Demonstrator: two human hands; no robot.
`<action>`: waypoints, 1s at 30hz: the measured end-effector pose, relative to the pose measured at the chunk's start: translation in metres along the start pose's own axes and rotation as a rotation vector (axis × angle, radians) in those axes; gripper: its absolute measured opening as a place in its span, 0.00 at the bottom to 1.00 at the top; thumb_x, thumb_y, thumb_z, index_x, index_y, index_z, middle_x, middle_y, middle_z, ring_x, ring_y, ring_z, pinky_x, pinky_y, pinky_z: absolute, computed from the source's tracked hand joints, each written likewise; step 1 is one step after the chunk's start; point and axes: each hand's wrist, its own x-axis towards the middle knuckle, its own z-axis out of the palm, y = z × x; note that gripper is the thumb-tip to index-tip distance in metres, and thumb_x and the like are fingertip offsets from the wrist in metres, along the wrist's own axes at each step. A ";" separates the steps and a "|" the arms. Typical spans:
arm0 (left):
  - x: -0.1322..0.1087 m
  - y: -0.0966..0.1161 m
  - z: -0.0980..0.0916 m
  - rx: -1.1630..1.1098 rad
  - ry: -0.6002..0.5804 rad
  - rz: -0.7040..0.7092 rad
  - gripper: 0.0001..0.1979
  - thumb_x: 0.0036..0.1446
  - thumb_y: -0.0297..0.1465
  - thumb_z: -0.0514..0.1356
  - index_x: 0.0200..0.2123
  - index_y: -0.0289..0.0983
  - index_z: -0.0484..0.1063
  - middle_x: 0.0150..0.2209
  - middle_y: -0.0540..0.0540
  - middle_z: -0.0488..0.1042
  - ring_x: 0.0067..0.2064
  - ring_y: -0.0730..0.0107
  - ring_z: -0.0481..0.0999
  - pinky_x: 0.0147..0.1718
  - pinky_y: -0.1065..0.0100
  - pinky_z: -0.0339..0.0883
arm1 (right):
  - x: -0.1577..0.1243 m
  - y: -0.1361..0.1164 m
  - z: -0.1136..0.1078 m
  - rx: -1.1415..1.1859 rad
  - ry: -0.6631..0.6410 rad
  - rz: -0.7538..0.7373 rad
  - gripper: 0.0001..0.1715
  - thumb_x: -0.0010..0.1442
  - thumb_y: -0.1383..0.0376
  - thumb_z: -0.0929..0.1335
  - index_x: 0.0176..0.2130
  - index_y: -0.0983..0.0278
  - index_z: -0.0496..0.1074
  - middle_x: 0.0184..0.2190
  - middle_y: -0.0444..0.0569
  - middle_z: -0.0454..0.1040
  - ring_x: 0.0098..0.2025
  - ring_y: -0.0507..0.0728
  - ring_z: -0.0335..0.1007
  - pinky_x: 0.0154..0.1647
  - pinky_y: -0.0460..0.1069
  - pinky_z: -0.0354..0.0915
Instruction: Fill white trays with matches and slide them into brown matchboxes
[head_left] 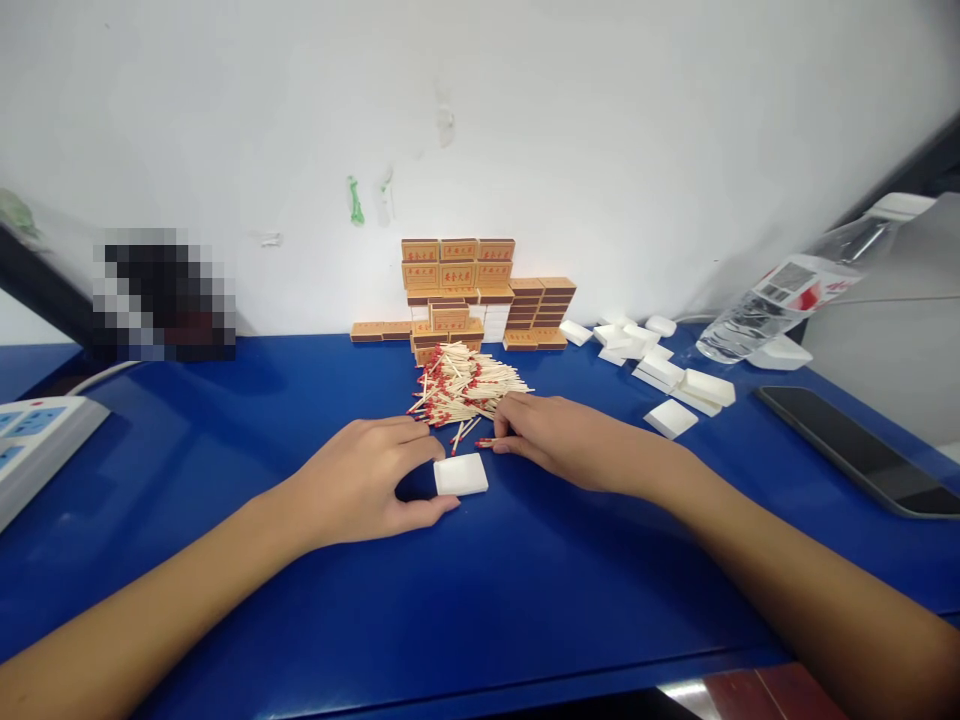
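Note:
Between the thumb and fingers of my left hand [371, 475] is a small white matchbox tray [461, 474], lying on the blue tabletop. My right hand [555, 435] is closed in a pinch on a few red-tipped matches [486, 443], just right of and beyond the tray. A heap of loose matches [469, 385] lies right behind both hands, and a couple of single matches [459, 434] rest in front of it. Whether anything lies inside the tray cannot be made out.
Orange matchboxes [457, 275] stand stacked against the wall behind the heap. Several white trays [671, 418] lie scattered at the right. Beyond them a plastic bottle [795, 285] leans, with a phone [862, 445] nearer. A power strip [45, 450] sits at the left edge.

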 end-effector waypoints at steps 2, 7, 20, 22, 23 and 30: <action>0.000 0.000 0.000 0.004 -0.004 -0.002 0.13 0.64 0.41 0.65 0.40 0.37 0.78 0.34 0.49 0.77 0.35 0.64 0.76 0.33 0.65 0.64 | -0.001 0.001 0.000 -0.008 -0.005 0.003 0.11 0.76 0.61 0.63 0.41 0.63 0.69 0.42 0.52 0.77 0.37 0.57 0.70 0.37 0.51 0.59; 0.000 0.001 0.000 -0.004 -0.013 -0.001 0.13 0.65 0.42 0.65 0.42 0.37 0.78 0.35 0.48 0.77 0.36 0.64 0.77 0.34 0.64 0.65 | -0.002 0.001 -0.001 -0.043 -0.009 0.014 0.12 0.76 0.61 0.62 0.41 0.63 0.68 0.43 0.52 0.77 0.37 0.57 0.71 0.37 0.51 0.59; -0.001 0.001 0.002 0.013 0.018 0.013 0.14 0.65 0.43 0.64 0.42 0.37 0.78 0.35 0.48 0.78 0.36 0.64 0.77 0.34 0.64 0.66 | -0.006 -0.007 -0.005 -0.001 0.041 -0.013 0.14 0.77 0.58 0.60 0.42 0.63 0.68 0.44 0.53 0.77 0.37 0.58 0.71 0.37 0.51 0.60; 0.000 0.001 0.003 0.010 0.016 -0.002 0.13 0.65 0.42 0.64 0.42 0.37 0.78 0.35 0.48 0.78 0.37 0.63 0.77 0.34 0.63 0.66 | -0.009 -0.013 -0.007 0.091 0.058 -0.057 0.14 0.77 0.58 0.60 0.42 0.62 0.67 0.43 0.51 0.77 0.39 0.57 0.71 0.39 0.51 0.61; 0.000 0.002 0.003 0.010 0.017 -0.011 0.13 0.65 0.42 0.64 0.42 0.37 0.78 0.35 0.48 0.78 0.37 0.63 0.77 0.34 0.63 0.66 | -0.010 -0.016 -0.006 0.122 0.068 -0.081 0.14 0.77 0.58 0.61 0.41 0.62 0.67 0.43 0.50 0.76 0.39 0.57 0.71 0.39 0.51 0.62; -0.001 0.003 0.005 0.016 0.033 -0.013 0.13 0.65 0.42 0.64 0.39 0.37 0.77 0.33 0.49 0.77 0.36 0.64 0.77 0.34 0.63 0.65 | -0.006 -0.036 0.018 -0.138 0.083 -0.166 0.10 0.77 0.64 0.61 0.43 0.65 0.68 0.45 0.54 0.75 0.37 0.57 0.71 0.35 0.51 0.60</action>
